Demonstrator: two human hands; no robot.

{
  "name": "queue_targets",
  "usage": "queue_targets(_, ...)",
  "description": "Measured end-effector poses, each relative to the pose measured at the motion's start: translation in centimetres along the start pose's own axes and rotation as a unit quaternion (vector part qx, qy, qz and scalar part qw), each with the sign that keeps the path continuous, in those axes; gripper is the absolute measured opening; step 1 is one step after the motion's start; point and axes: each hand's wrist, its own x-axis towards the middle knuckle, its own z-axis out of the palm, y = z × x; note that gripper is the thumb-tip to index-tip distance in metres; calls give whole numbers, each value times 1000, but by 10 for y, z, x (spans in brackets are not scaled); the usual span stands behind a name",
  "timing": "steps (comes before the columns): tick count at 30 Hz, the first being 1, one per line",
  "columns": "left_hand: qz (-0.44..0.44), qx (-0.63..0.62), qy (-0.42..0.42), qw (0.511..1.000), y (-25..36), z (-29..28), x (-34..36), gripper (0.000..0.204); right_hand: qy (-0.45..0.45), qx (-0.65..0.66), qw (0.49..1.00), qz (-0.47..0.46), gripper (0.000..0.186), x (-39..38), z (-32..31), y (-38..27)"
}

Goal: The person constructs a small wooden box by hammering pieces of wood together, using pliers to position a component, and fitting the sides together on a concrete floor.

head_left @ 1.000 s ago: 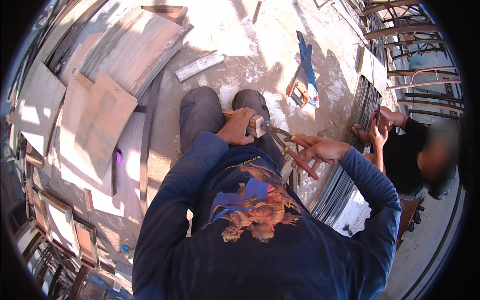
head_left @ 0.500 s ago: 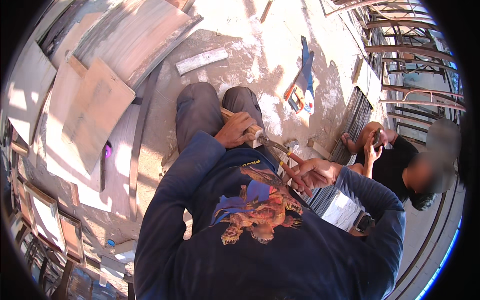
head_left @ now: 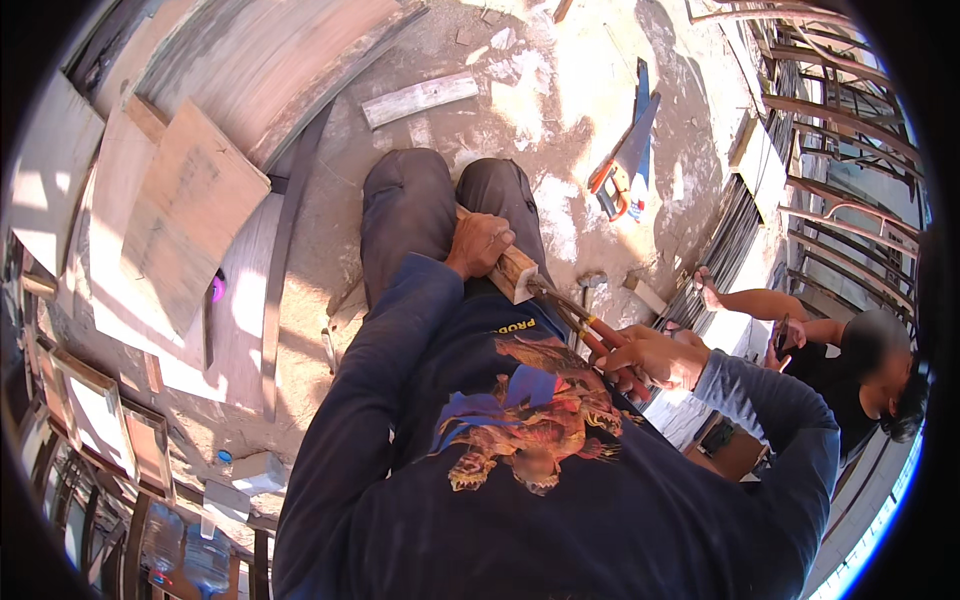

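While the left hand grasps a squared brown wooden block | right hand clasps red-and-yellow-handled metal pliers at the block's pale end | firm bracing likely steadies both

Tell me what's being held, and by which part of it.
The left grip holds the wooden block between its ends; the right grip holds the pliers by their red handles.
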Motion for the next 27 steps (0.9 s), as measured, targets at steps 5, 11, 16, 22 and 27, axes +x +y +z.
queue_targets(5, -45, 8, 24, 999, -1, 8, -5, 45, 39, -30, 998, -30, 41, 15, 13, 19)
queue_targets(11, -47, -9, 1, 999, -3, 8, 12, 42, 105, -30, 970, -217, 41, 49, 30, 55)
queue_targets(16, -80, -5, 7, 997, -3, 16, 19, 45, 126, -8, 966, -227, 41, 62, 25, 69)
queue_targets(22, -141, -56, 22, 988, -13, 18, 24, 50, 170, -9, 935, -310, 37, 71, 28, 67)
queue_targets(27, -143, -42, 27, 988, -7, 19, 32, 61, 175, -8, 933, -314, 39, 91, 25, 73)
